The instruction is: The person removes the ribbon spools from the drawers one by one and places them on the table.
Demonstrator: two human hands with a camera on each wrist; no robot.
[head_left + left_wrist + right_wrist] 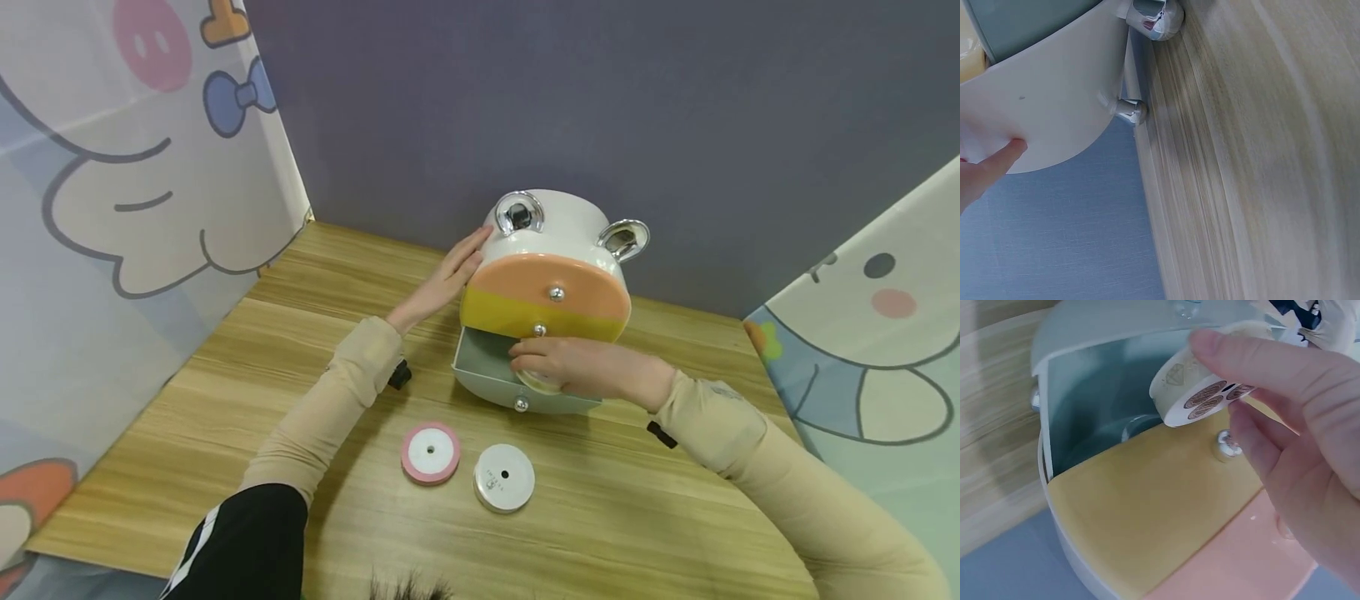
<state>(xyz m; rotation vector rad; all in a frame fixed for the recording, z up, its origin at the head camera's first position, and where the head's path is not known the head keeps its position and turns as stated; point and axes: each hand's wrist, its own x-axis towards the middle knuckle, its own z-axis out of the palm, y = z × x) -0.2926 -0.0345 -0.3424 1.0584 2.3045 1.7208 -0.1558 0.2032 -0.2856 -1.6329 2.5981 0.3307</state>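
Note:
A rounded white storage box (558,218) with silver ears has an orange and a yellow drawer front above a pulled-out grey-green bottom drawer (480,385). Fingers straight, my left hand (446,279) rests against the box's left side; in the left wrist view one fingertip (1017,145) touches the white wall. My right hand (581,365) pinches a pale roll of stickers (1194,390) between thumb and fingers, tilted over the drawer's opening. Brown round prints show on the roll's side. The hand covers much of the roll in the head view.
Nearer on the wooden table (637,500) lie a pink-rimmed roll (430,452) and a white roll (504,477), both flat. Small round knobs stick out from the drawer fronts, such as the bottom silver knob (521,404). A dark grey wall (675,125) rises behind the box.

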